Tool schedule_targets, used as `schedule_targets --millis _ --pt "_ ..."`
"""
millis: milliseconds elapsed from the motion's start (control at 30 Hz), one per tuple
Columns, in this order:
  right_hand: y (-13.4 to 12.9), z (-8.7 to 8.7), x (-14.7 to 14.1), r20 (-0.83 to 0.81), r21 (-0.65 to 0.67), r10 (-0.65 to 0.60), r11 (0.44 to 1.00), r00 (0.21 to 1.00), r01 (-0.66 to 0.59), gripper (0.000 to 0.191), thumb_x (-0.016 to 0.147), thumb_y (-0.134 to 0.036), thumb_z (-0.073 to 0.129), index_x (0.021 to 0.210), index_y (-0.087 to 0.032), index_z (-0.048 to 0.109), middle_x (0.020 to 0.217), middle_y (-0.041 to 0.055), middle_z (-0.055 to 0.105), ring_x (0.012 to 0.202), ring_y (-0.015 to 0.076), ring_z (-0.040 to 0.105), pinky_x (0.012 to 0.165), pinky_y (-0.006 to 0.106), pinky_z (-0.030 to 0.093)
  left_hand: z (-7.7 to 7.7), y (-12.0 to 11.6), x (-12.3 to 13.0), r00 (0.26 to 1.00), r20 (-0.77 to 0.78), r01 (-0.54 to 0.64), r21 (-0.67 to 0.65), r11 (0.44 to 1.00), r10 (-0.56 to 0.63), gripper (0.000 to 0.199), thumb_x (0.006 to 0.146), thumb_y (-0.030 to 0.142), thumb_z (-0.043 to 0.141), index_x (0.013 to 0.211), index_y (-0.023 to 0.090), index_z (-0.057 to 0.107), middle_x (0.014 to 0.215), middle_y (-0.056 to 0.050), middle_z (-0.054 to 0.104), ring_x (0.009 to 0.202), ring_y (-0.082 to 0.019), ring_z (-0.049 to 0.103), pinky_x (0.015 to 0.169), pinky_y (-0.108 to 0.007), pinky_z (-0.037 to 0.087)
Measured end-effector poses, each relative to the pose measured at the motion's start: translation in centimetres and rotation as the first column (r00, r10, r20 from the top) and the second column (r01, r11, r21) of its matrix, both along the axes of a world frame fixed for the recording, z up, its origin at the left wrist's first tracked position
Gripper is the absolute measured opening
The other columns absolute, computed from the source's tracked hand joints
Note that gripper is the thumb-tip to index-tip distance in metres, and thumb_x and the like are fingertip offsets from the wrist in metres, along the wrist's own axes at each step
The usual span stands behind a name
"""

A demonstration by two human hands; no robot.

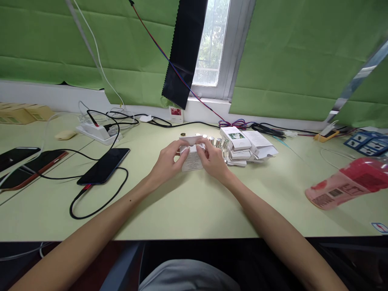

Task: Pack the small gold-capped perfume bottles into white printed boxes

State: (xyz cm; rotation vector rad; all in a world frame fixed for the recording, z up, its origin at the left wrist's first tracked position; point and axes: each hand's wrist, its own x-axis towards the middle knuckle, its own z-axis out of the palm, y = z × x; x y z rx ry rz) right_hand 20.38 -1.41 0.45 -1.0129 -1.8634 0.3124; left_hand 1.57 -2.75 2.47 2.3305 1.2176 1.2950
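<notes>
A small white cardboard box [192,162] with fine print on its face is held upright between my two hands, its top flap raised. My left hand [169,158] grips its left side, thumb at the upper edge. From the other side my right hand [214,160] holds it, thumb and fingers pinched by the flap. Several small glass bottles [225,145] with silver caps stand just behind and beside my right hand, which partly hides them. To their right lies a pile of flat white boxes [238,139], the top one bearing a green and white picture.
Phones [104,165] with black charging cables lie on the left, near a white power strip [98,131]. A pink drink bottle [345,184] lies on the right. Cables [236,123] run along the wall, and yellow boxes [18,113] sit at the far left.
</notes>
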Motion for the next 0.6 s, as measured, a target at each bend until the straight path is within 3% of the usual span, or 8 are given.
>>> schedule_targets --millis 600 --pt "-0.14 0.23 -0.03 0.005 -0.016 0.0 1.0 1.0 0.0 0.018 0.104 -0.035 0.043 0.11 -0.024 0.055 0.058 -0.0061 0.04 0.051 0.0156 0.043 0.057 0.029 0.033 0.75 -0.23 -0.02 0.998 -0.054 0.04 -0.069 0.997 -0.044 0.028 0.103 0.042 0.043 0.116 0.024 0.06 0.113 -0.004 0.069 0.089 -0.016 0.064 0.08 -0.03 0.057"
